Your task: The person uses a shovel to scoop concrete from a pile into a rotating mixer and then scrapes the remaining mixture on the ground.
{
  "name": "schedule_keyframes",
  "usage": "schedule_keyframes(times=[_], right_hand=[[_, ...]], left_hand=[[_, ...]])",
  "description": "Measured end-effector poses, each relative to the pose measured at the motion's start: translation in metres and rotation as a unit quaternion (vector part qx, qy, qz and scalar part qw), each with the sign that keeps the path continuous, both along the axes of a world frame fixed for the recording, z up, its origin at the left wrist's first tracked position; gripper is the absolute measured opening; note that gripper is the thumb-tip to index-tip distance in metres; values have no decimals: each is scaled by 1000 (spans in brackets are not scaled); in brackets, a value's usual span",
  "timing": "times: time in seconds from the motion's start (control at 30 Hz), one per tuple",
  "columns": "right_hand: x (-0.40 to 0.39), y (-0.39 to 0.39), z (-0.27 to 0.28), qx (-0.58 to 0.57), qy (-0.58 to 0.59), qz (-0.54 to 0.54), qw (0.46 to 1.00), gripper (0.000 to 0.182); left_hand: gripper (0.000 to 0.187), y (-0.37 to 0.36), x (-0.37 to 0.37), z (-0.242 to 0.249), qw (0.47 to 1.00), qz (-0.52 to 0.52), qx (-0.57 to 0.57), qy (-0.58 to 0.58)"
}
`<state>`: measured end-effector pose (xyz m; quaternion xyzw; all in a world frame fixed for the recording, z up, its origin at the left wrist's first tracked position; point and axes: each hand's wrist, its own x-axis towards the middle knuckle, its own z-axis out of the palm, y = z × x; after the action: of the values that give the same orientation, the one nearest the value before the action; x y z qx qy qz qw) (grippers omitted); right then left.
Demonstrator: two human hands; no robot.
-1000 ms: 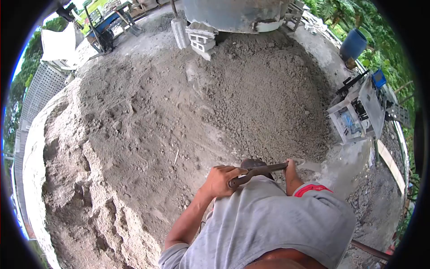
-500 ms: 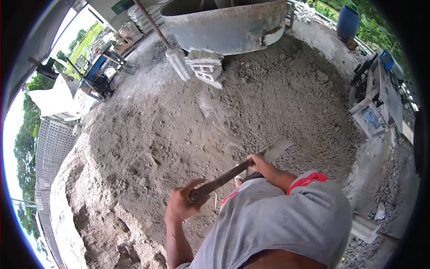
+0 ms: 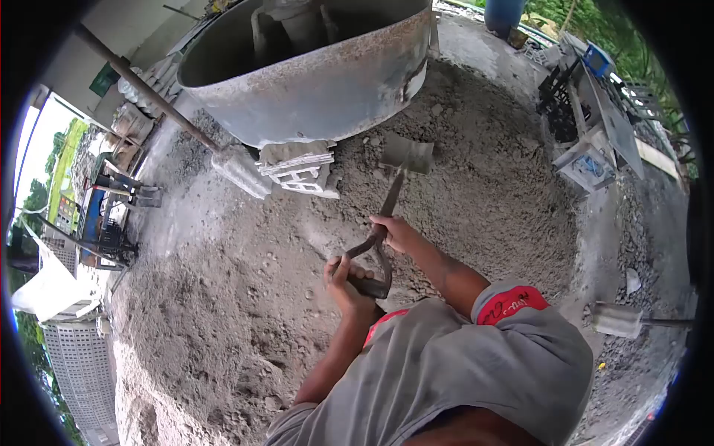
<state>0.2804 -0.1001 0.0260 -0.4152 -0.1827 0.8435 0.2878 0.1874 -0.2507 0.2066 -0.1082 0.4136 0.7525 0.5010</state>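
A shovel [image 3: 393, 195] points away from me over the grey sand pile [image 3: 476, 215], its flat metal blade at the sand near the round mixer. My left hand [image 3: 349, 282] is wrapped round the grip of its D-shaped handle. Farther up, my right hand [image 3: 394, 232] closes round the shaft just above the handle's fork. Whether the blade touches the sand or hovers over it, I cannot tell. Little or no sand shows on the blade.
The large metal mixer [image 3: 312, 93] stands ahead, with broken blocks [image 3: 301, 169] and a slanting pole [image 3: 149, 93] before it. A second shovel [image 3: 617, 320] lies at right, below a box [image 3: 587, 165]. Stacked blocks [image 3: 78, 364] stand at far left.
The shovel has swung from pointing right near my body to pointing forward toward the mixer. Both hands moved with it, and the view shifted so the mixer appears lower and nearer.
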Motion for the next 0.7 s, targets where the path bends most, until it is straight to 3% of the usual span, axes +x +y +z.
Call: schedule_keyframes(times=[0.03,0.07,0.1,0.13,0.2,0.3,0.33,0.5,0.53,0.57,0.6,0.63,0.7], right_hand=[[-10,28,20,13,-2,-9,1000,13],[-10,43,50,42,-75,0,996,13],[-8,49,73,61,-150,12,987,13],[-12,65,89,56,-155,6,986,13],[-20,104,112,-64,-254,38,964,11],[-31,132,124,-65,-240,61,967,12],[-47,128,183,-84,-264,53,959,12],[-56,197,84,-84,-166,-23,982,10],[-53,214,58,-78,-161,-31,983,12],[-38,249,39,-71,-115,15,991,17],[-32,260,62,69,24,-19,997,28],[-36,280,93,94,25,-23,995,28],[-58,217,113,102,-148,-50,982,49]], left_hand=[[14,62,-5,-51,999,3,3,46],[14,126,4,-77,989,82,-54,107],[17,164,2,-95,995,56,23,79],[17,193,-1,-97,995,75,23,64],[16,218,-11,-68,998,50,43,22],[16,244,-36,-37,994,-9,89,-60],[15,251,-43,-30,991,-17,85,-99],[16,284,-72,-7,982,-24,77,-170],[15,315,-64,-41,976,-20,76,-204],[19,359,-46,-101,992,0,117,-46],[16,384,-52,-95,994,-7,99,-36],[15,414,-68,-86,988,-14,131,-74],[13,368,-95,-119,990,-7,90,-109]])
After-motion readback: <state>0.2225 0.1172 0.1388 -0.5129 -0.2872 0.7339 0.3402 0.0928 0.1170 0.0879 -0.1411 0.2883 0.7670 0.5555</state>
